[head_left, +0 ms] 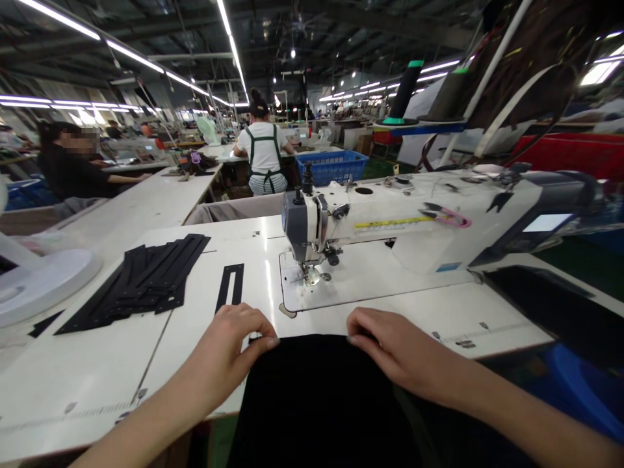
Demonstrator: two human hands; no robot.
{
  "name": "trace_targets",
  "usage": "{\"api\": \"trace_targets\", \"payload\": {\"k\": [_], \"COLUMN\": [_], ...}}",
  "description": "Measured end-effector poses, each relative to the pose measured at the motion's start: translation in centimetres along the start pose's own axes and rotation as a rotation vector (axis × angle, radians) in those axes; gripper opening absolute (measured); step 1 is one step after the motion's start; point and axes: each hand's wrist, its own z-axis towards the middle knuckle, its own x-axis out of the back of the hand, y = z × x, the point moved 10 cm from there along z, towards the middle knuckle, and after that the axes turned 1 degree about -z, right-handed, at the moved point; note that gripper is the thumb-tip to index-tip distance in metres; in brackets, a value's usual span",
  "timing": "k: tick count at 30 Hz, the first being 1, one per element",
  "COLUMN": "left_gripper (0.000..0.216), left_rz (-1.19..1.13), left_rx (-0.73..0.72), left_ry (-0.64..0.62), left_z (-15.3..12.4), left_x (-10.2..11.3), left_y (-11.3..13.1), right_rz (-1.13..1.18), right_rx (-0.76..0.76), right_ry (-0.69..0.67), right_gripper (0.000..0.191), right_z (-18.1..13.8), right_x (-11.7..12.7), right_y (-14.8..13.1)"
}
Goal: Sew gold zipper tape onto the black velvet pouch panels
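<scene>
A piece of black fabric (316, 390) lies over the near edge of the white sewing table (97, 370). My left hand (234, 344) pinches its top left corner with thumb and fingers closed. My right hand (390, 344) grips the top right corner the same way. Both hands sit just in front of the white sewing machine (390, 227), whose needle and presser foot (311, 273) are a short way beyond the fabric's edge. A single black strip with a slot (230, 286) lies just past my left hand.
A stack of black slotted strips (141, 279) lies at the left of the table. Pink-handled scissors (446, 214) and a yellow tape rest on the machine arm. Two people work at tables behind, near a blue basket (331, 167). Thread cones (404, 91) stand at the upper right.
</scene>
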Motion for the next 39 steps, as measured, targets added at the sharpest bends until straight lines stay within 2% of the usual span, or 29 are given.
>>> {"api": "trace_targets", "payload": {"k": [4, 7, 9, 11, 12, 13, 14, 15, 16, 18, 19, 20, 21, 22, 24, 26, 27, 29, 31, 34, 36, 39], "left_gripper": [0.014, 0.014, 0.016, 0.017, 0.017, 0.018, 0.020, 0.021, 0.022, 0.026, 0.028, 0.029, 0.029, 0.026, 0.031, 0.060, 0.073, 0.084, 0.088, 0.098, 0.101, 0.098], "left_rz": [0.010, 0.052, 0.152, 0.301, 0.377, 0.444, 0.501, 0.551, 0.590, 0.662, 0.679, 0.674, 0.651, 0.615, 0.533, 0.479, 0.467, 0.457, 0.446, 0.432, 0.424, 0.415], "left_rx": [-0.037, -0.193, -0.341, -0.488, -0.553, -0.610, -0.653, -0.682, -0.696, -0.621, -0.547, -0.461, -0.385, -0.312, -0.209, -0.161, -0.153, -0.154, -0.160, -0.171, -0.166, -0.130], "left_ry": [0.011, 0.042, 0.144, 0.339, 0.446, 0.537, 0.591, 0.596, 0.548, 0.311, 0.178, 0.102, 0.054, 0.032, 0.039, 0.037, 0.024, 0.000, -0.021, -0.040, -0.045, -0.049], "left_z": [1.5, 3.0, 3.3, 2.6, 1.9, 1.1, 0.5, 0.1, 0.2, 1.2, 1.6, 1.7, 1.6, 1.4, 0.8, 0.4, 0.3, 0.5, 0.9, 1.4, 1.6, 1.8], "left_x": [0.8, 1.7, 3.2, 5.0, 5.6, 5.7, 5.2, 4.1, 2.5, -1.8, -3.8, -5.1, -6.0, -6.4, -6.5, -6.7, -7.0, -7.7, -8.3, -8.6, -8.5, -8.2], "left_y": [0.6, 3.1, 5.7, 8.0, 8.8, 9.1, 8.9, 8.2, 7.1, 3.8, 1.9, 0.3, -0.9, -1.6, -1.6, -0.8, -0.4, 0.1, 0.1, -0.5, -0.7, -0.6], "right_rz": [0.059, 0.051, -0.094, -0.331, -0.446, -0.544, -0.620, -0.668, -0.690, -0.711, -0.671, -0.592, -0.479, -0.372, -0.282, -0.331, -0.345, -0.363, -0.371, -0.371, -0.357, -0.351], "right_rx": [-0.149, -0.117, -0.013, 0.092, 0.148, 0.205, 0.272, 0.343, 0.383, 0.405, 0.413, 0.406, 0.391, 0.343, 0.142, -0.148, -0.251, -0.378, -0.416, -0.370, -0.336, -0.423], "right_ry": [-0.078, -0.122, 0.015, 0.270, 0.379, 0.456, 0.499, 0.476, 0.482, 0.424, 0.413, 0.423, 0.347, 0.310, 0.337, 0.358, 0.328, 0.262, 0.237, 0.283, 0.371, 0.446], "right_gripper": [0.010, 0.019, 0.024, 0.022, 0.021, 0.021, 0.023, 0.026, 0.028, 0.029, 0.027, 0.025, 0.023, 0.023, 0.027, 0.029, 0.029, 0.030, 0.026, 0.017, 0.016, 0.015], "right_z": [0.3, 0.5, -0.1, -2.0, -3.2, -4.3, -5.2, -5.6, -5.9, -5.3, -4.9, -4.4, -3.5, -2.6, -0.9, 0.5, 1.0, 1.9, 2.3, 2.2, 1.7, 0.5], "right_x": [0.9, 3.1, 6.5, 9.7, 10.1, 9.6, 8.0, 5.3, 2.8, -2.5, -4.3, -5.0, -5.7, -5.4, -3.0, -0.7, -0.4, -0.8, -1.8, -2.3, -1.4, -0.1], "right_y": [2.3, 1.9, 0.1, -2.4, -3.7, -4.8, -5.8, -6.3, -6.6, -6.1, -5.9, -5.5, -4.8, -3.9, -1.0, 3.1, 4.8, 7.3, 8.4, 7.9, 7.3, 8.6]}}
